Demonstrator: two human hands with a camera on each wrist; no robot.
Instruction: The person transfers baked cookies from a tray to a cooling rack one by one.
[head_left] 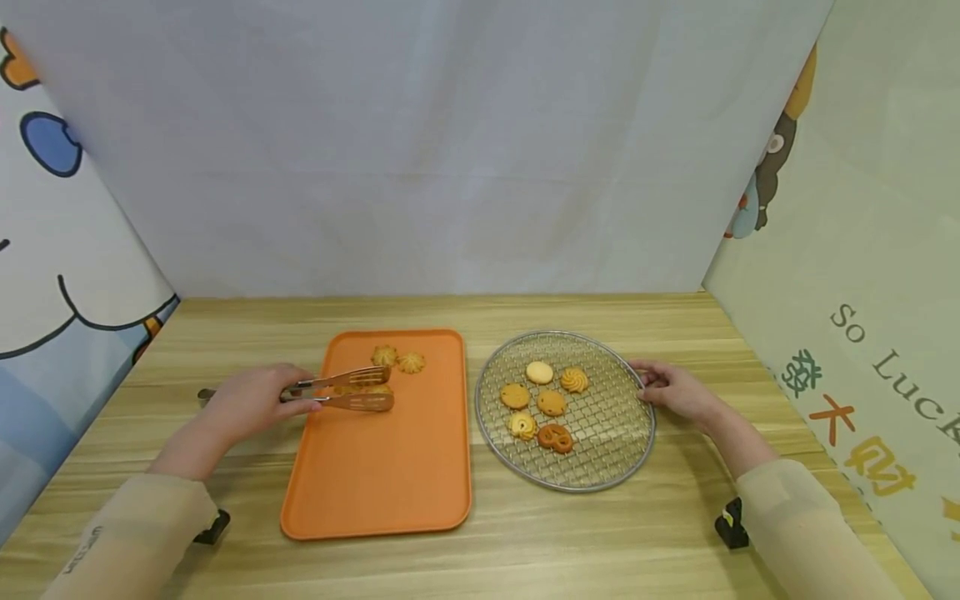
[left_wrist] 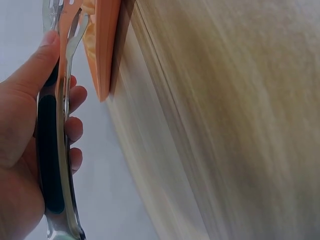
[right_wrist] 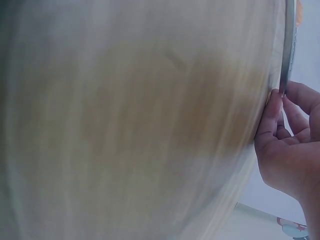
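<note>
1. Orange-tipped tongs point(head_left: 341, 390) lay low over the far part of the orange tray point(head_left: 375, 483), their two blades a little apart with a cookie point(head_left: 360, 389) partly hidden between them; whether they pinched it or merely flanked it could not be told.
2. The left hand point(head_left: 251, 402) wrapped the tong handles just off the tray's left edge, thumb along the top in the left wrist view (fingers curled underneath), so this grip was clamped on the tool, with the cookie out at the blade tips, well ahead of the knuckles.
3. Two more cookies point(head_left: 398, 360) sat just beyond the blades, near the tray's far edge.
4. Judged from this, a gentle, even squeeze with level blades would suit best, since such biscuits likely crumble.
5. The right hand point(head_left: 675, 393) pinched the right rim of the round wire rack point(head_left: 600, 467), which carried six cookies point(head_left: 545, 406).
6. Both tray and rack rested side by side on the wooden tabletop point(head_left: 525, 550).
</note>
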